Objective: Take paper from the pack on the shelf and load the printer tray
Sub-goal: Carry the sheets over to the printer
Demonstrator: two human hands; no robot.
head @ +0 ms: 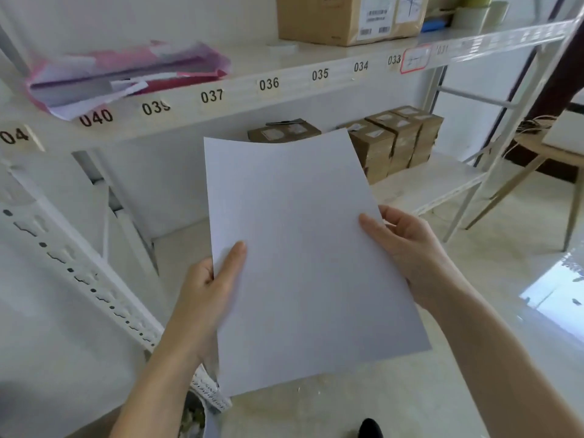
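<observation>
A thin stack of white paper (300, 248) hangs in the air in front of me, held by both hands. My left hand (208, 295) grips its left edge, thumb on top. Its right edge is gripped by my right hand (407, 248), thumb also on top. An opened pink and grey paper pack (126, 71) lies on the upper shelf at the left, above the 040 label. No printer or tray is in view.
A white metal shelf unit (221, 99) carries numbered labels along its front edge. A cardboard box (344, 17) stands on the upper shelf. Several small brown boxes (388, 140) sit on the lower shelf. A wooden chair (543, 159) stands at the right on the tiled floor.
</observation>
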